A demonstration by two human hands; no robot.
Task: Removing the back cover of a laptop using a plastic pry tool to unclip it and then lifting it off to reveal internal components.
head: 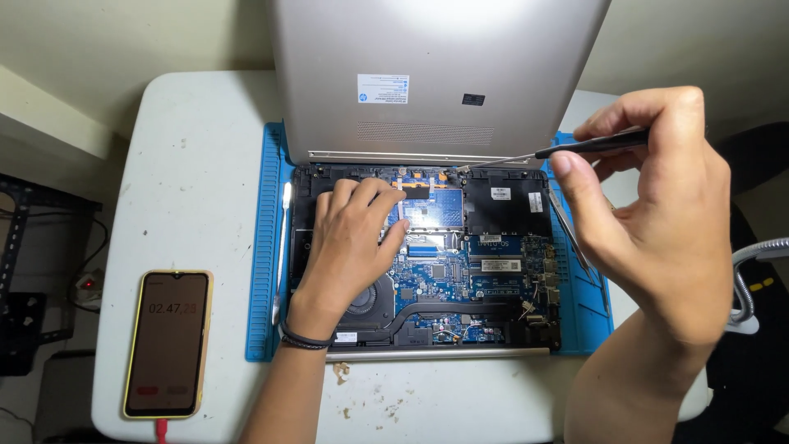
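The opened laptop [427,263] lies on a blue mat [265,247] on the worktop [189,164]. The left hand [349,242] rests flat, fingers spread, inside it; the right hand [657,214], raised at right, has its grip clamped on tweezers [567,150].

A smartphone [168,343] in a yellow case lies flat at the near left of the white counter [197,164], its screen lit with a timer and a red cable [161,429] plugged into its near end. A white plastic pry stick [281,247] lies along the left strip of the blue ribbed work mat [263,271], and small crumbs of debris [341,372] dot the counter's near edge. A flexible metal hose [752,275] curves in at the far right, and a black metal frame [25,271] stands left of the counter.
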